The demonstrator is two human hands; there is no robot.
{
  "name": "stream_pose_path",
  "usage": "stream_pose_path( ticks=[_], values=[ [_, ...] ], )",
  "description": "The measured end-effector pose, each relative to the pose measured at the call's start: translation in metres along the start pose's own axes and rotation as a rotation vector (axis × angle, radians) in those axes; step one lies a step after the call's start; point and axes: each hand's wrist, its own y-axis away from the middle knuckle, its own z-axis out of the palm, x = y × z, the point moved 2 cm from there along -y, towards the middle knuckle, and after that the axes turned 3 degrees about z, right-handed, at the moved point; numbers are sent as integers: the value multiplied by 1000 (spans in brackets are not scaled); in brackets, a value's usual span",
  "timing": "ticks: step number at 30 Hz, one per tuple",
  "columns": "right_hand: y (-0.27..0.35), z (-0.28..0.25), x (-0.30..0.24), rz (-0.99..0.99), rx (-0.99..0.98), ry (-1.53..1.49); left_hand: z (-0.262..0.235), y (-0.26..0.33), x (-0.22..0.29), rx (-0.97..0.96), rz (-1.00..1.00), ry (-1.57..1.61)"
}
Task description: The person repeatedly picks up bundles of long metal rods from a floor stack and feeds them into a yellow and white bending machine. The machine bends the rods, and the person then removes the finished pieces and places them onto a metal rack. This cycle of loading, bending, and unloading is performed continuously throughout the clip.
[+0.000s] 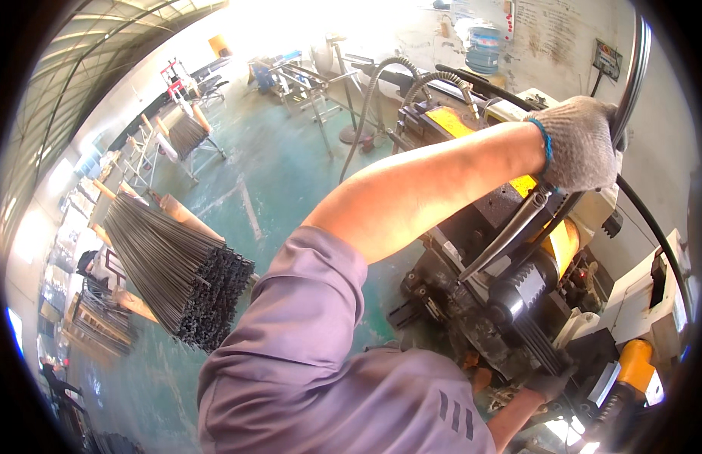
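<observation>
One bent tube (637, 68), one gloved hand (582, 144)

Knitted cloth glove (582, 144), glossy dark metal tube (632, 83)

Machine side crowded, floor side open

Room around the raised gloved hand (582, 144) is being narrowed by the curved black tubes (631, 83) it is gripping and the yellow-and-black bending machine (517, 265) underneath; hoses (381, 83) are crossing behind, while the green floor (283, 174) is being left open beside the tube bundle (177, 272).
</observation>
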Motion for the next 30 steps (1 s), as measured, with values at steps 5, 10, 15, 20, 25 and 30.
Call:
stream_pose_path(
  ticks=[5,10,15,20,25,30],
  values=[
    [-2,2,5,-2,45,-22,-13,2,-5,-139,-115,175],
    [7,10,3,100,33,-39,-16,5,-5,-151,-191,184],
    [-6,-9,10,140,-140,121,-22,10,0,-198,-345,221],
    [2,-12,13,-96,-430,382,-24,11,-5,-216,-380,215],
    [3,-22,21,60,-331,92,-25,19,-21,-170,-138,156],
    [2,-20,25,-185,-364,474,-30,14,-15,-250,-243,80]
  ],
)
